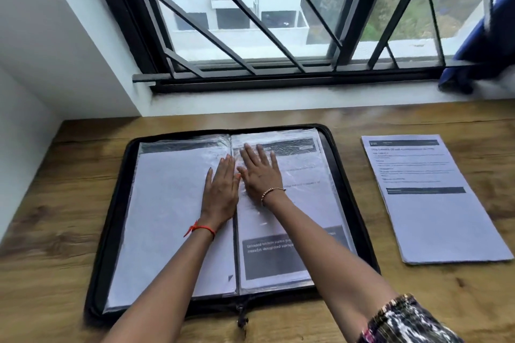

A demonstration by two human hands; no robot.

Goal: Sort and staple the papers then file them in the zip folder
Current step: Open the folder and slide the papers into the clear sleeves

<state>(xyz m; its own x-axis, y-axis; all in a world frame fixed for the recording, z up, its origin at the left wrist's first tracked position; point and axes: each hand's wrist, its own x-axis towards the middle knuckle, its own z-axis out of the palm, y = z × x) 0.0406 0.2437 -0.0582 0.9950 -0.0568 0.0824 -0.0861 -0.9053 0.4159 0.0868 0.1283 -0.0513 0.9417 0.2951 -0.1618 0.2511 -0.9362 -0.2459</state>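
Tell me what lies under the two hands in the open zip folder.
Both the left hand and right hand rest flat on clear sleeves holding printed pages; text beneath the palms is covered.

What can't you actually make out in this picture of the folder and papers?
Head view, the only one:
- Print on the pages in the zip folder: blurred, under glare and partly under the left hand and right hand.
- Any staple in the loose papers: too small to see.
- The blue cloth, top right: cut off by the picture's edge.
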